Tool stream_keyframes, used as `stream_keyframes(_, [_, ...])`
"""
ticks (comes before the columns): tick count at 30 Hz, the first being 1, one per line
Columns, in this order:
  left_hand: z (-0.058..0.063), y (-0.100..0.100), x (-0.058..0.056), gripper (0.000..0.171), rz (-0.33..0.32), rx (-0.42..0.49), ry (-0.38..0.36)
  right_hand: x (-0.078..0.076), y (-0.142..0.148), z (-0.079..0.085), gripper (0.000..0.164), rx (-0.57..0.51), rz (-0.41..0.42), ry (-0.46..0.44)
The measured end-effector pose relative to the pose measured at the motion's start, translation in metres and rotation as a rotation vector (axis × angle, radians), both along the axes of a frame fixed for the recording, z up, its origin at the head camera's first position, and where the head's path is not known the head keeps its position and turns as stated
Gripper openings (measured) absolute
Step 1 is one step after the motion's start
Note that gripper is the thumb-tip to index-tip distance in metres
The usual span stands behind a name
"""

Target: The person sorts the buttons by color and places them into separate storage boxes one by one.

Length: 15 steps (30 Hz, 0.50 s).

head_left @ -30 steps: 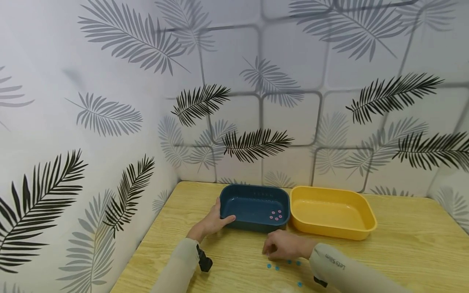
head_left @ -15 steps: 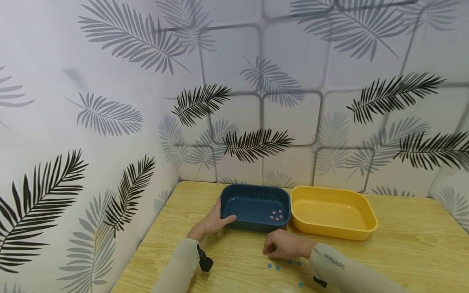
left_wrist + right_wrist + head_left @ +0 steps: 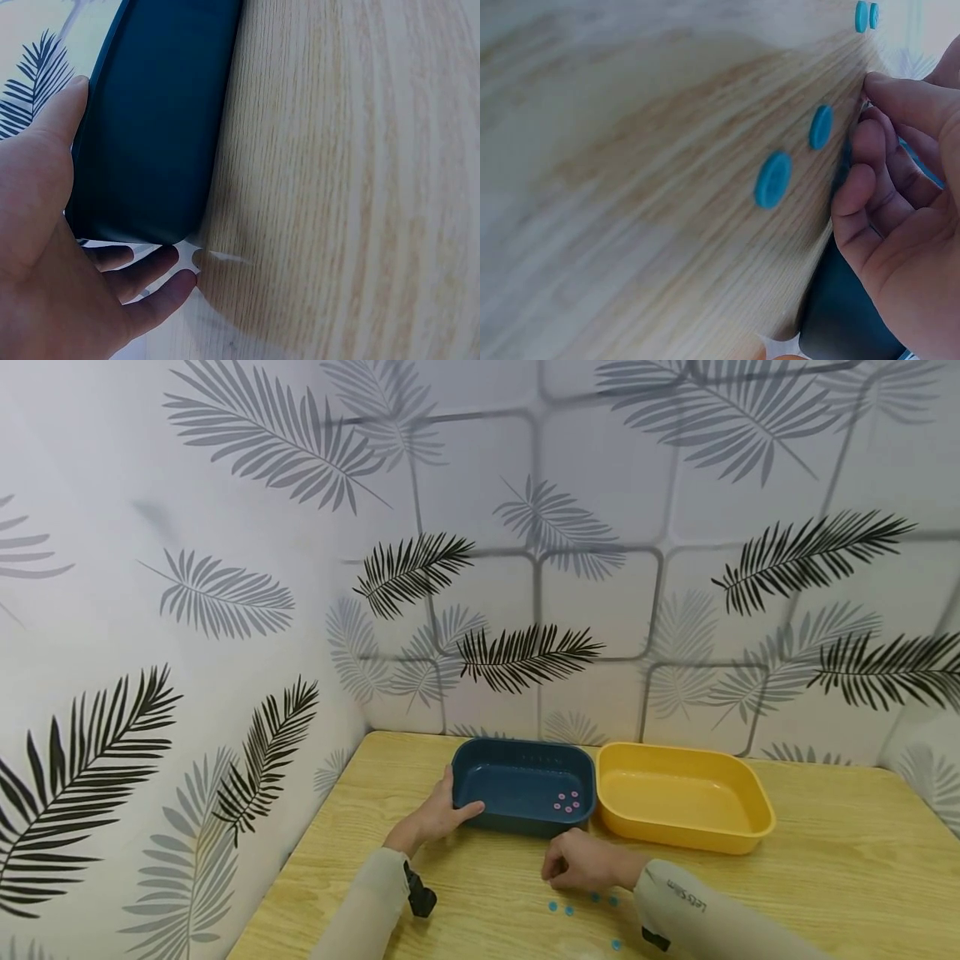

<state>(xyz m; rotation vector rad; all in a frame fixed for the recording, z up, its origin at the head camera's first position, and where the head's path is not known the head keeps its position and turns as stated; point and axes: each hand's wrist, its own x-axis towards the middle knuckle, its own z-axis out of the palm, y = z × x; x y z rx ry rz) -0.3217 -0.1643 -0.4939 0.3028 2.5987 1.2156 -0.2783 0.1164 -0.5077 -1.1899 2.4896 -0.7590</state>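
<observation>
A dark blue plastic basin [image 3: 513,797] stands on the table with several small pink buttons [image 3: 557,806] at its right end. My left hand [image 3: 437,812] holds the basin's left end; in the left wrist view its thumb lies along the rim and its fingers spread around the corner. My right hand [image 3: 585,862] is down at the table just in front of the basin's right end. Its fingers are curled, with thumb and index tips together; I cannot tell whether something is between them. Several blue round buttons [image 3: 773,179] lie on the wood beside that hand.
A yellow basin [image 3: 682,837] stands directly right of the dark blue one, with no contents showing. Both are on a light wooden table [image 3: 465,897]. Walls with a leaf pattern rise behind the table and along its left side.
</observation>
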Motion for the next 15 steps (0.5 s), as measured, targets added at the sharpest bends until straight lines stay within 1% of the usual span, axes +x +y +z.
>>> stream_keyframes(7, [0.001, 0.000, 0.000, 0.099, -0.001, -0.003, -0.004, 0.001, 0.002, 0.001, 0.013, -0.031, 0.021, 0.013])
stream_keyframes(11, [0.002, 0.001, 0.000, 0.099, -0.001, -0.006, -0.005, 0.003, 0.005, 0.007, 0.010, -0.046, 0.012, -0.019])
stream_keyframes(15, [0.000, 0.000, 0.000, 0.100, 0.008, -0.011, -0.009, 0.006, 0.009, 0.014, 0.007, -0.086, -0.009, -0.084])
